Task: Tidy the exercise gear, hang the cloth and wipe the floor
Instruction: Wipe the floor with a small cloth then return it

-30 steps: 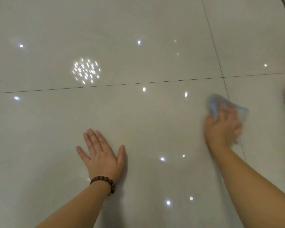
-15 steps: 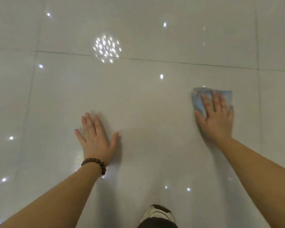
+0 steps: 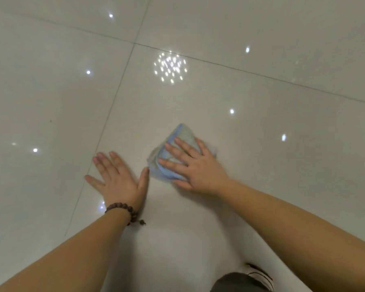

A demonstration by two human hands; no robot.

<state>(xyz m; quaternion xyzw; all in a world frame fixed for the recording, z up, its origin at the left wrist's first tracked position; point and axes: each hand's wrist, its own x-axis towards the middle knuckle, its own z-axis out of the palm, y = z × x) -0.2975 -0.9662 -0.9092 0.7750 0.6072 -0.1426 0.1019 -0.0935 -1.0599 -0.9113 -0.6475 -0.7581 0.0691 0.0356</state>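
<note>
- A person's right hand (image 3: 195,167) lies flat, fingers straight and spread, pressing a folded pale-blue cloth (image 3: 178,152) onto a glossy cream tiled floor (image 3: 261,144); nothing is gripped, the cloth only pinned beneath palm and fingers
- The cloth sits near the middle of one large tile; its long axis runs from the near-left up to the far-right, a rounded corner poking out beyond the fingertips; its near-left edge shows past the thumb
- The left hand (image 3: 118,178) is likewise open, palm down on the bare floor just beside the cloth; its thumb tip almost meets the cloth's near edge, contact unclear; a dark beaded bracelet (image 3: 124,209) circles the wrist
- A grout line runs just left of the left hand; another crosses farther off; broad bare tile lies right of and beyond the cloth, dotted with ceiling-light reflections
- A shoe (image 3: 259,275) shows at the bottom edge
</note>
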